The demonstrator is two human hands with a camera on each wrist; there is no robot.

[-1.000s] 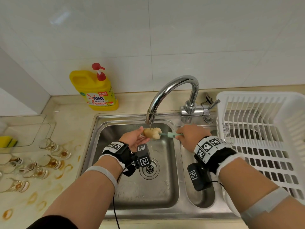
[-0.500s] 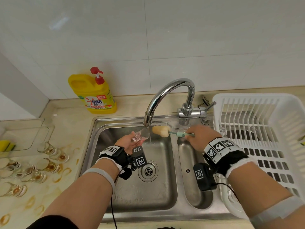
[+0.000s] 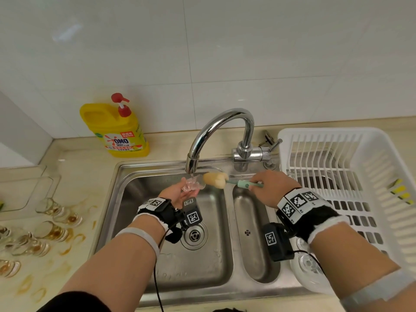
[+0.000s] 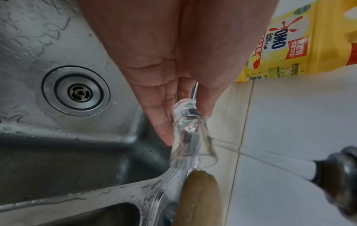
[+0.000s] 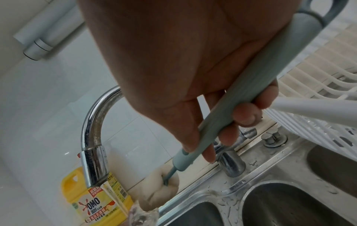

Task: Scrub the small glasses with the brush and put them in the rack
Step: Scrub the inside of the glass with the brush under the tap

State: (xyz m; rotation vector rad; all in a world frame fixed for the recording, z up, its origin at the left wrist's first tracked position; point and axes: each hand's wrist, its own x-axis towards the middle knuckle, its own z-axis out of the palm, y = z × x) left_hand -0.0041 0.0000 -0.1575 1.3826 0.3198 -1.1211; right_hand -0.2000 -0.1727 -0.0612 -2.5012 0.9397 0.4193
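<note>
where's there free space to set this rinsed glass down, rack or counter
The white rack has bare floor between its slotted back wall and the yellow sponges. The counter strip between the detergent bottle and the sink is also bare. Left of the sink is crowded with dirty glasses.

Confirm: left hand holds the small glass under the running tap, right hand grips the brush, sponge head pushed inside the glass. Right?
Not quite. The left hand does hold the small glass under the tap, and the right hand grips the brush, but its sponge head is outside the glass, at its mouth. The head view shows it.
</note>
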